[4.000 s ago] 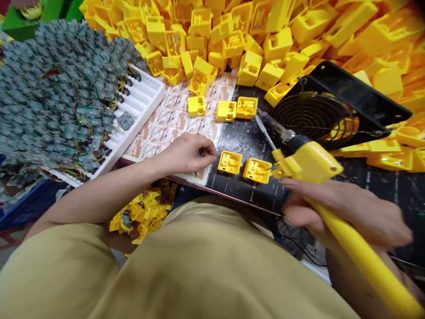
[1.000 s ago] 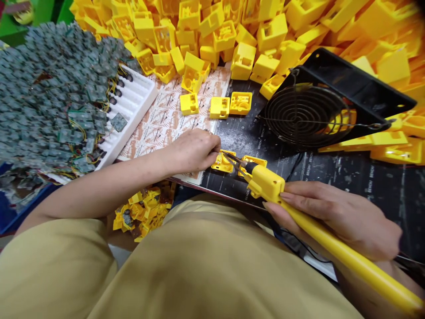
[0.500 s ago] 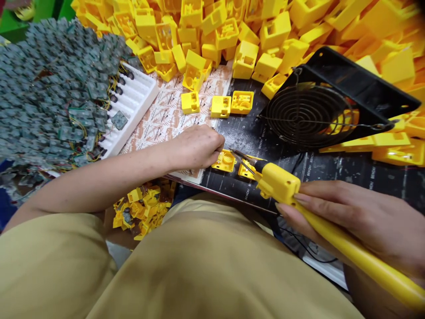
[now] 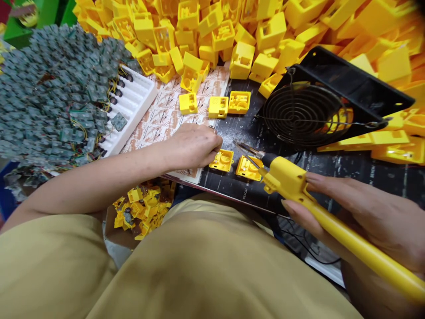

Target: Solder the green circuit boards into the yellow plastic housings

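Observation:
My right hand (image 4: pixel 358 212) grips a yellow soldering iron (image 4: pixel 338 230), its metal tip pointing left above the black mat. Just below the tip lies an open yellow housing (image 4: pixel 249 169). A second open housing (image 4: pixel 223 160) sits to its left, beside the fingers of my left hand (image 4: pixel 194 146). That hand is closed with the knuckles up, and whatever its fingertips hold is hidden. Three more yellow housings stand farther back, one (image 4: pixel 188 103) at the left, one (image 4: pixel 218 107) in the middle and one (image 4: pixel 239 102) at the right.
A black fan (image 4: pixel 299 115) with a wire guard stands at the right. Yellow housings (image 4: pixel 206 26) are heaped along the back. At the left are a pile of grey circuit parts (image 4: pixel 59 84) and a white foam tray (image 4: pixel 133 106). Yellow pieces (image 4: pixel 142 210) fill a box below the table edge.
The soldering iron's tip has moved off the right-hand housing, and the iron has shifted slightly right with my right hand. My left hand stays closed in nearly the same place.

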`<state>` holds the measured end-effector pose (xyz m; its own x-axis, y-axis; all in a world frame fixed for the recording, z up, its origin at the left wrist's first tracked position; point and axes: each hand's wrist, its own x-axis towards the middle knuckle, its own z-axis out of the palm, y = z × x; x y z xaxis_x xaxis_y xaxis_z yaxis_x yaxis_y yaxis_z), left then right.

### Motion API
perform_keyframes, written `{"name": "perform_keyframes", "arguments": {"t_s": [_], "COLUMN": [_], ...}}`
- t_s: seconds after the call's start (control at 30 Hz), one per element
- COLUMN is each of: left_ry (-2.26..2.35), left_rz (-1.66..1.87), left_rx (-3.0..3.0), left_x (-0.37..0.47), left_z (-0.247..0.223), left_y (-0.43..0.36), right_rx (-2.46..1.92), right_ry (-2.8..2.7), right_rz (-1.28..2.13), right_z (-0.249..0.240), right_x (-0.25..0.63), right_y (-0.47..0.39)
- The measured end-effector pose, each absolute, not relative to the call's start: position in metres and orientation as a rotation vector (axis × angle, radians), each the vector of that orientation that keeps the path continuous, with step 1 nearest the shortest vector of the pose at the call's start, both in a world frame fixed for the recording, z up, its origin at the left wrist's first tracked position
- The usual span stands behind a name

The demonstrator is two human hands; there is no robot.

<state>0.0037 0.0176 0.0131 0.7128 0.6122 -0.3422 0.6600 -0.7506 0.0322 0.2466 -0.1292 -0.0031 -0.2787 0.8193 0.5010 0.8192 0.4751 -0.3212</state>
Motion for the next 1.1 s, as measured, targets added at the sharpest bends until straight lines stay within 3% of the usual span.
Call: {"name": "perform_keyframes", "arguments": {"t_s": [0.3,0.43,0.53,0.63,0.73,0.83,0.93,1.0,1.1], "left_ry": [0.737,0.708,0.869,1.072,1.531,1.934,2.028,2.003,2.0], "left_rz": [0.234,0.173,0.067,0.174,0.221,-0.065,-0.277,-0.184,0.271], "left_rx": [2.646,2.648,2.697,2.784,2.823,2.747,2.582,2.561,2.431], "left_x": [-0.028,-0.018,-0.027,-0.063,-0.117,-0.164,-0.189,-0.195,-0.195], "left_z": [-0.012,-0.04,-0.04,-0.018,0.011,0.022,0.016,0.016,0.034], "left_y": [0.008,-0.013,-0.013,-0.007,0.006,0.026,0.042,0.045,0.038], "right_rx": [-1.136,-1.077,-1.03,-0.953,-0.999,-1.041,-1.018,-1.054,-1.145], "right_ry": [-2.261,-2.406,-2.433,-2.409,-2.399,-2.404,-2.387,-2.375,-2.374], "right_rz": [0.163,-0.045,-0.069,-0.055,-0.057,-0.112,-0.143,-0.111,-0.063], "right_z": [-0.011,-0.043,-0.062,-0.068,-0.067,-0.065,-0.067,-0.07,-0.076], "right_x": [0.248,0.247,0.238,0.229,0.223,0.219,0.217,0.218,0.221], "right_y": [-0.122,-0.098,-0.08,-0.078,-0.081,-0.079,-0.076,-0.077,-0.082]}}
